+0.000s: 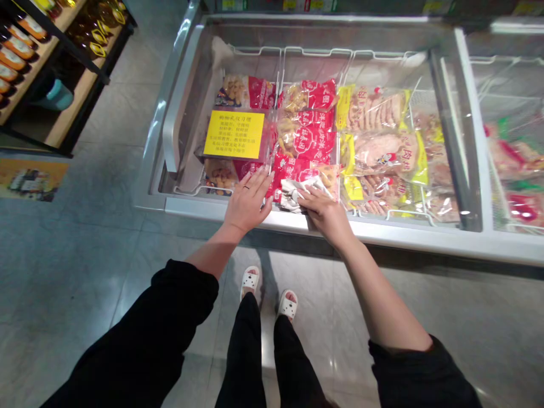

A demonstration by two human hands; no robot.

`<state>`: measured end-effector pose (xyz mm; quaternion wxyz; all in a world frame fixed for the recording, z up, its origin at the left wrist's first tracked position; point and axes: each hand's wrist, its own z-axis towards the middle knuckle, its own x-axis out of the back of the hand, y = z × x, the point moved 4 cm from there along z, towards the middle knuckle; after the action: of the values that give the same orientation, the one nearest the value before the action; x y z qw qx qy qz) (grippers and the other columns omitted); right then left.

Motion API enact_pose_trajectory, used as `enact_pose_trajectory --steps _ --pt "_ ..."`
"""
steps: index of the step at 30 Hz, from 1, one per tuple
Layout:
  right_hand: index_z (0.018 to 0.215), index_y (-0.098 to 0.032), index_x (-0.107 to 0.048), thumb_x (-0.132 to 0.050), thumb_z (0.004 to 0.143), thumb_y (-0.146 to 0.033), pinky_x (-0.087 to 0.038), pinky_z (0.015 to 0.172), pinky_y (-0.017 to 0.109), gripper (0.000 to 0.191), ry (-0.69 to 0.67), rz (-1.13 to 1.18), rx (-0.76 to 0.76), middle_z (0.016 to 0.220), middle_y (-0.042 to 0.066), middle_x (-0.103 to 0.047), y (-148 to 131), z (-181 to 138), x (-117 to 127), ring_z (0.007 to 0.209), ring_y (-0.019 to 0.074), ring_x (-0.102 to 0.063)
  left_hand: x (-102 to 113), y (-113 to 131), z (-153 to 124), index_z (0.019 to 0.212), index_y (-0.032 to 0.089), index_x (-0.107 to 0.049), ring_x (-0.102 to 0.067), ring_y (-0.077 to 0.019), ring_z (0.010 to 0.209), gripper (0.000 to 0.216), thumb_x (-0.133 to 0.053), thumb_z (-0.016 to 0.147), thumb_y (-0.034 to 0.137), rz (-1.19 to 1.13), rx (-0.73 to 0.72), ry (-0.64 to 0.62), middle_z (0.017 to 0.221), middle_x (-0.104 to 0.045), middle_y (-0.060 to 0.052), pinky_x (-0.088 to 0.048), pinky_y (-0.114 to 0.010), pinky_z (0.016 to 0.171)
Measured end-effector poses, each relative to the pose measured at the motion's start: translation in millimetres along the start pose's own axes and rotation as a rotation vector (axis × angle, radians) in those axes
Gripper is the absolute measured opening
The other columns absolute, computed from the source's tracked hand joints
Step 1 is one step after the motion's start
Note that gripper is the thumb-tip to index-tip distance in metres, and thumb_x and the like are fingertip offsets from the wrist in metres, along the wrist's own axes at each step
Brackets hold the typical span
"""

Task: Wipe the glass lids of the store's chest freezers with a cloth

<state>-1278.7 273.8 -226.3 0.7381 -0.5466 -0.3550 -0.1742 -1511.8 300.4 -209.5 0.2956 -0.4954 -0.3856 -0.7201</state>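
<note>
A white cloth (pixel 297 194) lies crumpled on the clear glass lid of a chest freezer (pixel 204 211), close to its front edge. My right hand (pixel 323 208) presses on the cloth, fingers over it. To the left of the cloth, my left hand (pixel 250 198) rests flat on the glass with its fingers stretched out and nothing in it. Just beyond that hand, a yellow sign (pixel 233 134) with printed text sits on the glass. Red bags of frozen food (pixel 308 133) show beneath the lid, and bags with yellow ends (pixel 378 150) lie further right.
White wire dividers (pixel 344 73) split the freezer's inside. A grey lid handle (pixel 172 113) curves along the left side. At the far left stands a shelf (pixel 85 79) with bottles. The freezer continues to the right, with more bags (pixel 522 170) inside.
</note>
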Motion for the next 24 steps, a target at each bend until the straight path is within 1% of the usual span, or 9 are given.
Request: enact_pose_trajectory --steps 3,5,9,11,13,15,17,20,24 --pt "0.12 -0.032 -0.085 -0.062 0.098 -0.011 -0.049 0.125 0.063 0.039 0.074 -0.003 -0.043 0.141 0.001 -0.076 22 -15 19 0.144 0.0303 -0.064 -2 -1 0 0.164 0.011 -0.048 -0.045 -0.0274 0.161 0.061 -0.048 0.105 0.027 0.018 -0.021 0.014 0.171 -0.049 -0.016 -0.031 -0.049 0.137" --pt "0.12 -0.03 -0.086 -0.063 0.098 -0.013 -0.047 0.127 0.063 0.036 0.153 -0.019 -0.1 0.141 0.003 -0.076 35 -14 23 0.144 0.0317 -0.064 -3 -1 0 0.165 0.012 -0.048 -0.044 -0.0271 0.162 0.061 -0.048 0.106 0.027 0.025 -0.036 0.01 0.172 -0.048 -0.015 -0.031 -0.049 0.137" --pt "0.12 -0.025 -0.086 -0.06 0.092 -0.004 -0.045 0.129 0.062 0.044 0.268 -0.064 -0.187 0.143 0.007 -0.074 36 3 9 0.148 0.0323 -0.06 -4 2 2 0.164 0.013 -0.05 -0.045 -0.0262 0.161 0.058 -0.045 0.107 0.024 0.035 -0.065 -0.008 0.172 -0.049 -0.014 -0.033 -0.048 0.137" --pt "0.119 -0.027 -0.085 -0.058 0.091 -0.002 -0.044 0.129 0.062 0.046 0.251 -0.078 -0.183 0.144 0.005 -0.074 25 6 -1 0.148 0.0313 -0.06 -4 4 4 0.162 0.013 -0.053 -0.046 -0.0259 0.161 0.056 -0.044 0.107 0.023 0.043 -0.073 -0.022 0.171 -0.05 -0.014 -0.034 -0.047 0.136" --pt "0.119 -0.03 -0.085 -0.057 0.094 -0.004 -0.046 0.128 0.063 0.045 0.174 -0.07 -0.136 0.145 0.002 -0.074 13 0 -7 0.147 0.03 -0.062 -3 5 5 0.161 0.011 -0.054 -0.047 -0.0267 0.16 0.055 -0.043 0.108 0.024 0.062 -0.078 -0.036 0.17 -0.05 -0.015 -0.035 -0.048 0.135" --pt "0.12 -0.031 -0.084 -0.057 0.096 -0.006 -0.048 0.127 0.062 0.044 0.093 -0.053 -0.085 0.145 0.002 -0.074 5 -13 -6 0.147 0.0285 -0.061 -1 6 7 0.16 0.01 -0.054 -0.047 -0.0278 0.16 0.055 -0.044 0.109 0.026 0.075 -0.086 -0.051 0.169 -0.051 -0.016 -0.036 -0.049 0.135" --pt "0.122 -0.031 -0.083 -0.056 0.099 -0.008 -0.049 0.127 0.059 0.042 0.06 -0.045 -0.058 0.145 0.002 -0.074 6 -27 2 0.148 0.0273 -0.061 2 8 9 0.161 0.011 -0.054 -0.049 -0.0282 0.159 0.056 -0.047 0.109 0.03 0.069 -0.103 -0.068 0.169 -0.052 -0.015 -0.035 -0.051 0.135" --pt "0.12 -0.029 -0.084 -0.055 0.1 -0.01 -0.049 0.127 0.056 0.04 0.113 -0.067 -0.075 0.143 0.004 -0.075 22 -33 18 0.145 0.0273 -0.064 5 16 16 0.162 0.014 -0.053 -0.049 -0.0271 0.159 0.057 -0.051 0.107 0.033 0.044 -0.12 -0.063 0.17 -0.051 -0.014 -0.033 -0.051 0.136" --pt "0.116 -0.026 -0.086 -0.059 0.097 -0.009 -0.052 0.124 0.057 0.037 0.238 -0.113 -0.172 0.14 0.007 -0.077 45 -12 28 0.142 0.0315 -0.066 -3 35 30 0.162 0.013 -0.052 -0.045 -0.0246 0.161 0.056 -0.048 0.108 0.027 0.015 -0.046 -0.012 0.172 -0.049 -0.013 -0.03 -0.048 0.138"
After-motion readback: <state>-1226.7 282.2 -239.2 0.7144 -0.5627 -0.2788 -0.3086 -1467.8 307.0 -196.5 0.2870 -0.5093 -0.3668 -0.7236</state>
